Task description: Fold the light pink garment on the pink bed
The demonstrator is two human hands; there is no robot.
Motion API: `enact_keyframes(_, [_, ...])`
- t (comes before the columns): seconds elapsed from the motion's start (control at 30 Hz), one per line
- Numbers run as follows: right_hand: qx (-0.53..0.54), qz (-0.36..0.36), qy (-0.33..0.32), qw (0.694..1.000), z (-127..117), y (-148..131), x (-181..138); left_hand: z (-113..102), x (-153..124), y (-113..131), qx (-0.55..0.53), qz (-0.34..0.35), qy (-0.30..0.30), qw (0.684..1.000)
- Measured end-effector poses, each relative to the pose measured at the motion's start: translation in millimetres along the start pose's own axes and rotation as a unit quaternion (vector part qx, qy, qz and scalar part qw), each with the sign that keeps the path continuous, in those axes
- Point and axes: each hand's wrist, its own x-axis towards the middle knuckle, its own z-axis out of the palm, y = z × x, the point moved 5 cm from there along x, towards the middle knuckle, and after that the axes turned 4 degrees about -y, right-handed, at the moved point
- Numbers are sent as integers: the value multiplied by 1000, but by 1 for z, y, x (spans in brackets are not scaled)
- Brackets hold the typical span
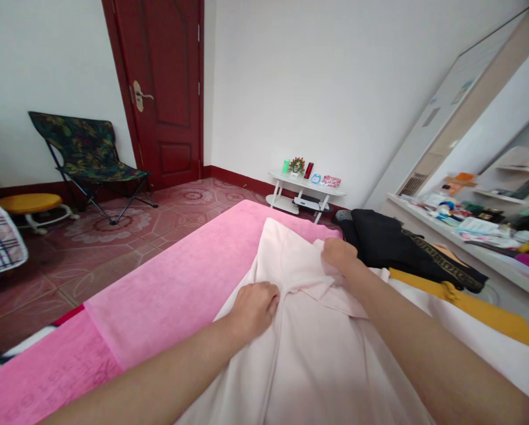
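Observation:
A pale pink garment [309,336], possibly a shirt, spreads across the near part of a surface covered with a pink blanket [189,265]. My left hand [254,307] is closed on the cloth near its left side, pulling folds into it. Farther up and to the right, my right hand [339,255] pinches the garment's edge, where a flap of cloth is folded over. One corner of the garment points away from me, toward the blanket's far end. The fingertips of both hands are partly hidden.
Black clothing [379,239] and a mustard-yellow cloth [472,307] lie at the right. Beyond stands a small white table [309,184] with small items. A cluttered counter [477,236] runs along the right. At left are a folding chair [87,147], a yellow stool [29,203] and a red door [167,88].

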Motion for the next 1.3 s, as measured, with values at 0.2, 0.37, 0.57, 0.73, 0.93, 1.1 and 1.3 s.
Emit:
enact_keyframes(0.2, [78,-72,89,990,14,-40,3,5,-5,-4,-66,40,12,997])
enact_keyframes(0.37, [88,15,146,985,14,-22,-3,-18,-4,-10,-151,18,132,979])
enact_keyframes(0.57, [-6,36,23,999,21,-15,-2,-19,1,-44,-149,-80,237,957])
enact_keyframes(0.73, [-3,-9,124,992,0,-52,-1,-6,12,-71,-192,-121,204,952])
enact_keyframes(0.93, [209,-57,130,967,4,-84,30,-8,15,-75,-167,-148,170,960])
enact_keyframes(1.1, [222,-118,86,964,14,-105,38,-13,13,-68,-123,-187,133,965])
enact_keyframes(1.3, [207,-171,53,962,19,-118,25,-9,14,-80,-203,-192,152,948])
